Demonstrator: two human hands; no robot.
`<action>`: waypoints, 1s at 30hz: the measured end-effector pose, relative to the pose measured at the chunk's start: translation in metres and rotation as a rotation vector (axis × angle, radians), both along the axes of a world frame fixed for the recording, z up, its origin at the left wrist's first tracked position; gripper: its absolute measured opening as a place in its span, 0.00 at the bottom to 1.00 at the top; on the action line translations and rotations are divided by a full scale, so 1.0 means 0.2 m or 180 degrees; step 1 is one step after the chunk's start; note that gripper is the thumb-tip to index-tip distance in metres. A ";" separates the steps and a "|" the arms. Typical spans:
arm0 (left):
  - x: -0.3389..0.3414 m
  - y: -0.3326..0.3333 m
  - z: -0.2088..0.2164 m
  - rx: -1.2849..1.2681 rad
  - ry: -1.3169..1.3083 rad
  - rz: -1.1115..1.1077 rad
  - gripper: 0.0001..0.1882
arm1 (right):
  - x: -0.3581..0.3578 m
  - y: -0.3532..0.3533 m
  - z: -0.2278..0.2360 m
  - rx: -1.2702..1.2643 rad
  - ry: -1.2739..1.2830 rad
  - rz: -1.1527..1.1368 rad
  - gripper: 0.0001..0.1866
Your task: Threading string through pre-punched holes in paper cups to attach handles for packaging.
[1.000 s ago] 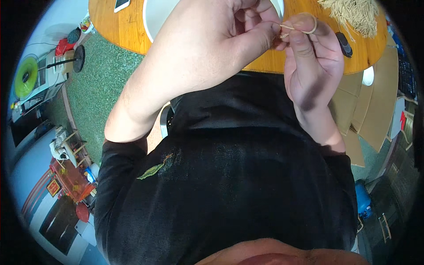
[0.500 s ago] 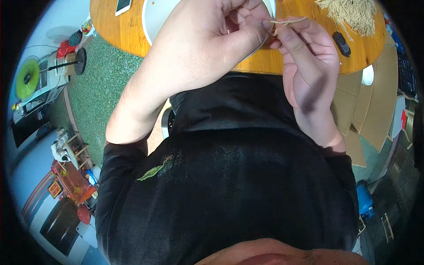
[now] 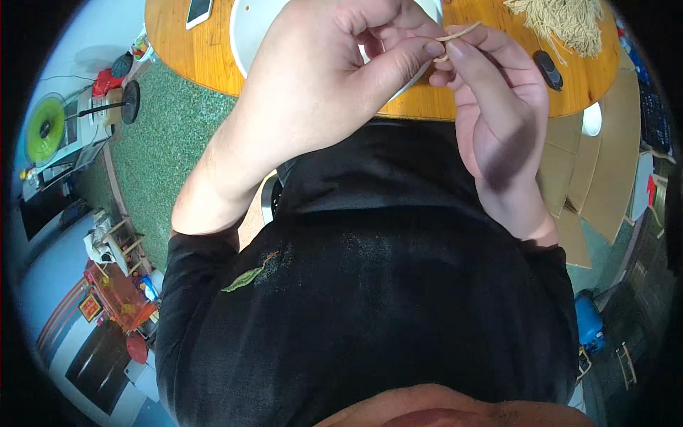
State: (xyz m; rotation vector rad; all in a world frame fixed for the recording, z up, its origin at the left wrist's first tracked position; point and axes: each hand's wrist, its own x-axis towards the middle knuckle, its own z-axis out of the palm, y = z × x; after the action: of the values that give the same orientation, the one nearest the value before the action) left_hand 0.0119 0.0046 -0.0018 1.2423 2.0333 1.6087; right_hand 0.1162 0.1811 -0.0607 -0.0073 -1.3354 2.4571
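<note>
A short piece of beige cord (image 3: 464, 33) runs between my two hands above the front part of the round wooden table. My left hand (image 3: 356, 71) is closed, its thumb and forefinger pinching the cord near a small loop. Close against it, my right hand (image 3: 501, 92) pinches the same cord between thumb and fingers, with a free end sticking out to the upper right. Part of the cord is hidden behind the fingertips. Behind my left hand lies a white round basin (image 3: 245, 35), mostly covered by the hand.
On the wooden table (image 3: 192, 60) are a white phone (image 3: 199, 10) at left, a heap of beige cords (image 3: 569, 25) at right and a small black object (image 3: 548, 70) beside it. Flattened cardboard (image 3: 605, 171) lies on the floor at right. A green fan (image 3: 45, 128) stands at far left.
The cord's free end now points more steeply up and lies nearer my right fingers. Both hands stay almost in place, with small finger shifts.
</note>
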 end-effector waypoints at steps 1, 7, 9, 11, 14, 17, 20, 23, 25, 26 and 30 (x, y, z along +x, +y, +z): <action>-0.01 0.00 0.00 0.0059 0.0162 -0.0030 0.01 | 0.00 0.00 0.01 -0.0036 -0.0048 -0.0009 0.09; 0.01 0.00 0.00 0.0012 0.0597 0.0125 0.03 | 0.02 -0.01 0.07 0.0049 -0.0236 0.0096 0.09; 0.01 0.00 0.00 -0.0006 0.0782 0.0172 0.04 | 0.03 -0.02 0.09 0.0024 -0.0346 0.0083 0.09; 0.01 0.00 -0.01 -0.0001 0.0985 0.0121 0.04 | 0.04 -0.03 0.10 -0.0064 -0.0494 0.0000 0.10; 0.00 0.00 -0.01 -0.0004 0.1149 0.0082 0.04 | 0.04 -0.04 0.11 -0.0425 -0.0662 0.0116 0.10; 0.00 0.00 -0.02 0.0024 0.1262 0.0066 0.05 | 0.04 -0.03 0.12 -0.0642 -0.0783 0.0209 0.10; 0.00 0.01 0.00 0.0117 0.1269 0.0009 0.07 | 0.04 -0.02 0.12 -0.0869 -0.0888 0.0474 0.11; 0.01 0.00 0.02 -0.0089 0.1124 -0.0033 0.07 | 0.04 -0.01 0.13 -0.0891 -0.0952 0.0652 0.11; 0.01 -0.01 0.03 -0.0305 0.1095 -0.0045 0.07 | 0.04 0.00 0.12 -0.0910 -0.0968 0.0684 0.12; 0.00 -0.01 0.04 -0.0317 0.0940 -0.0073 0.06 | 0.03 0.01 0.12 -0.0921 -0.0976 0.0701 0.12; -0.01 -0.02 0.04 -0.0171 -0.0001 -0.0127 0.03 | 0.04 0.02 0.10 -0.0558 -0.0807 0.0659 0.14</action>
State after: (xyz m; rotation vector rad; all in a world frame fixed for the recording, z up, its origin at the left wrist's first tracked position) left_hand 0.0101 0.0014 0.0061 1.2557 2.0247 1.5264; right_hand 0.1238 0.1853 -0.0409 -0.2427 -1.2680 2.8198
